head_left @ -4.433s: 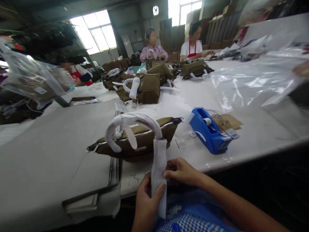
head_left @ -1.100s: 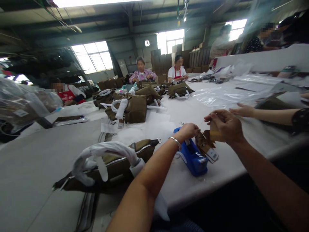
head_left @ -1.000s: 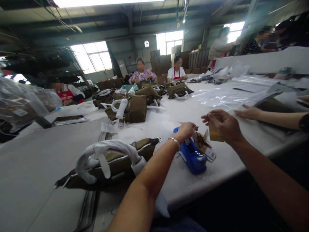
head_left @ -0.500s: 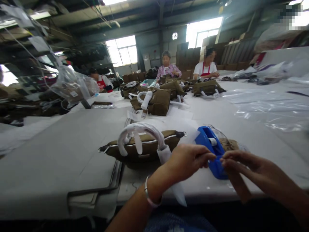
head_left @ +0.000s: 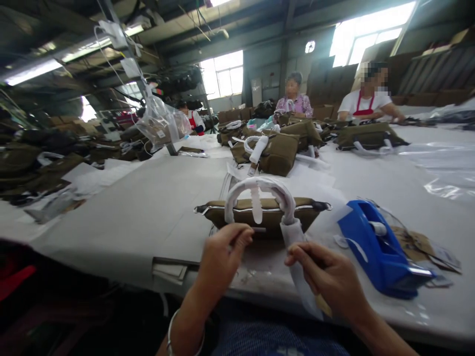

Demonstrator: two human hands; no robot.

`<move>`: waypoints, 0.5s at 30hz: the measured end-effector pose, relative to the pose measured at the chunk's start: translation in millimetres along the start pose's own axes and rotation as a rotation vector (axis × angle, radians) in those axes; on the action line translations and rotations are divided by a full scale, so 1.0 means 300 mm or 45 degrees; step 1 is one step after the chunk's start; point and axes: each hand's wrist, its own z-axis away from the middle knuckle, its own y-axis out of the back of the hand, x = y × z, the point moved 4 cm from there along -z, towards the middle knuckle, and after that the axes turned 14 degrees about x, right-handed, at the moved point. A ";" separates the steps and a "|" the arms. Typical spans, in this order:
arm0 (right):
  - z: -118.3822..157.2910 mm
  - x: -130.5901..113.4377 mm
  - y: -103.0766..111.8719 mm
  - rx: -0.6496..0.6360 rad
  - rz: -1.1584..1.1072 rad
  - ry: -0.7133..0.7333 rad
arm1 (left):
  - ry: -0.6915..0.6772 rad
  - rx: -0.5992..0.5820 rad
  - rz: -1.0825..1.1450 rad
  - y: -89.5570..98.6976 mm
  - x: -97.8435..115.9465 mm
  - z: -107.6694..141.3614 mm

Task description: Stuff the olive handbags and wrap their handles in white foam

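Has the near bag's (head_left: 272,221) handles (head_left: 282,192) wrapped, but a tag (head_left: 323,305), seemingly unattached, in the right hand (head_left: 332,274), with left hand (head_left: 220,254) pinched narrow, contents unclear.

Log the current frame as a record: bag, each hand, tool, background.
bag: olive-brown fabric handbag, silver zip, upright on white-covered table
handles: white-wrapped arches, standing up
left hand: fingertips pinched before handbag; anything thin between them unclear
right hand: holds brown card tag, partly hidden, near loose white wrap
tool: blue plastic tape dispenser, right of handbag
background: more olive-brown bags
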 end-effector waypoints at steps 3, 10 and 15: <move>-0.018 0.005 -0.102 -0.107 -0.271 -0.157 | 0.117 0.369 -0.064 0.089 -0.093 -0.039; -0.064 -0.008 -0.243 -0.255 -0.038 0.011 | 0.292 0.050 0.362 -0.005 -0.103 0.002; -0.045 -0.030 -0.274 -0.312 0.330 0.413 | 0.215 -0.048 0.362 -0.048 -0.083 0.006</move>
